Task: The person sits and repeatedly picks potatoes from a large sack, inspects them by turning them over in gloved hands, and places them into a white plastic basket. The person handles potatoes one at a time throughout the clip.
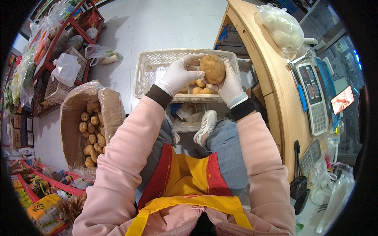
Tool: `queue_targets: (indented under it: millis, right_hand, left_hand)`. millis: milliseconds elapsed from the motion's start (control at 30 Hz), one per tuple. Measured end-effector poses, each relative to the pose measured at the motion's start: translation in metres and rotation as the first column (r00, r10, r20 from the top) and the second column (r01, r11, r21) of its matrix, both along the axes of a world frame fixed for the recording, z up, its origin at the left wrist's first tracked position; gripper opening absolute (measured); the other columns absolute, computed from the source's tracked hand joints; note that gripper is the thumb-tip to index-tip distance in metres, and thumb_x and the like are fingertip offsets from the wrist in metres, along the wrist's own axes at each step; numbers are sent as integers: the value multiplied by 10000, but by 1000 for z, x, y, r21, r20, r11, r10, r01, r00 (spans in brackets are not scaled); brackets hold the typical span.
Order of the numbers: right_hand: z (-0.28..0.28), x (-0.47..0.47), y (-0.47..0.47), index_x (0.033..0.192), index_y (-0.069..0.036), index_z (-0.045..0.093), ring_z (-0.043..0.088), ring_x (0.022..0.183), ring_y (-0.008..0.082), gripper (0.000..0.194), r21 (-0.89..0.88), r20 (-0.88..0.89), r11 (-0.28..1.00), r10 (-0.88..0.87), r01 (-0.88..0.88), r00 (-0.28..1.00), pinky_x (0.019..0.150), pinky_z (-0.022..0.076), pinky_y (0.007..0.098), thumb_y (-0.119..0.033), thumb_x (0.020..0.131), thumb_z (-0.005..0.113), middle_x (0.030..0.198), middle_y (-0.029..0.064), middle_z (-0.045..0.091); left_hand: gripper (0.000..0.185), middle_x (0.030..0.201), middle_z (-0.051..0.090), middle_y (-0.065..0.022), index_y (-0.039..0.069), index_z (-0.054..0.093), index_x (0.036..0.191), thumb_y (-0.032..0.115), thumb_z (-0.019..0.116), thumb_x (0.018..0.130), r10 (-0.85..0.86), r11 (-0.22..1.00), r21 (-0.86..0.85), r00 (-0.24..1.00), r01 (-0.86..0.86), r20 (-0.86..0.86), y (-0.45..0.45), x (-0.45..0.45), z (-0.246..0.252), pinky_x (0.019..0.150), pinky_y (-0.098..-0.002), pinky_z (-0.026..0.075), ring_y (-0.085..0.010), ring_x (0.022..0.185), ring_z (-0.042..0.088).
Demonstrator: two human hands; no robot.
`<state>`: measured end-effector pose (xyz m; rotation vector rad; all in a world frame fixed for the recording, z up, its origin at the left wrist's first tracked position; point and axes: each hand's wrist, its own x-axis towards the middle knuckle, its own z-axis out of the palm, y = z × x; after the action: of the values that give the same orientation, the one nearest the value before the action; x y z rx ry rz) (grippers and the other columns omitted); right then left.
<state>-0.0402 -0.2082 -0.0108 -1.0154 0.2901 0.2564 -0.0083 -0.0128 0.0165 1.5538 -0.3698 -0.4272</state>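
A large potato [212, 69] is held up between my two white-gloved hands, above a white plastic crate [186, 53]. My left hand [180, 72] has its fingers and thumb at the potato's left side. My right hand [230, 84] supports it from the right and from below. Under my hands, several smaller potatoes [203, 90] lie in the right part of the crate, partly hidden by my hands. A sheet bearing writing [156, 75] lies in the crate's left part.
On my left stands a plastic-lined cardboard box [110, 112] of potatoes [92, 138]. Red shelves of vegetables are beyond it, with a bagged vegetable [103, 54] on the floor. To my right, a wooden counter [273, 88] holds a digital scale [313, 100], a phone [342, 100] and bags.
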Motion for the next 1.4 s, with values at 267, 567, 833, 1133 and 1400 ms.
queue_targets:
  millis: [267,567,833,1133,1400]
  right_hand:
    - [5,-2,2,1337,-96,499,639,1105,234,636,-72,31,997,-39,41,999,767,619,387,-598,948,539,1260,122,598]
    - [-6,4,6,1330,-79,478,658,1094,289,514,15,106,995,-98,97,990,816,619,459,-456,990,557,1238,144,610]
    - [-1,1,9,1311,-14,510,663,1057,260,599,-68,194,994,-73,88,978,771,618,383,-501,969,581,1215,147,611]
    - [13,-7,15,1241,-23,563,659,1038,204,490,-218,174,965,-106,144,979,851,592,336,-448,997,560,1170,132,630]
    - [2,0,11,1221,-20,583,715,853,180,554,-339,186,933,-55,116,981,557,598,270,-520,1008,480,1041,110,688]
  left_hand:
    - [493,1225,632,-97,80,562,1365,137,703,896,-9,998,-64,999,6,-32,1,1,-2,974,-318,474,-163,1073,604]
    - [415,1196,641,-84,57,589,1305,153,680,911,37,999,-25,999,-37,-15,-2,2,-4,982,-314,462,-159,1083,590]
    - [392,1183,642,-82,40,596,1273,146,684,906,52,998,-45,999,-53,-6,-2,2,-5,970,-307,473,-153,1063,594]
    - [295,960,721,-100,-17,667,1112,163,722,885,77,948,273,948,-166,310,-1,-4,3,804,-284,557,-141,859,688]
    - [290,848,735,-152,-32,682,1052,191,717,871,12,862,429,858,-269,514,-7,-11,8,712,-301,577,-203,765,733]
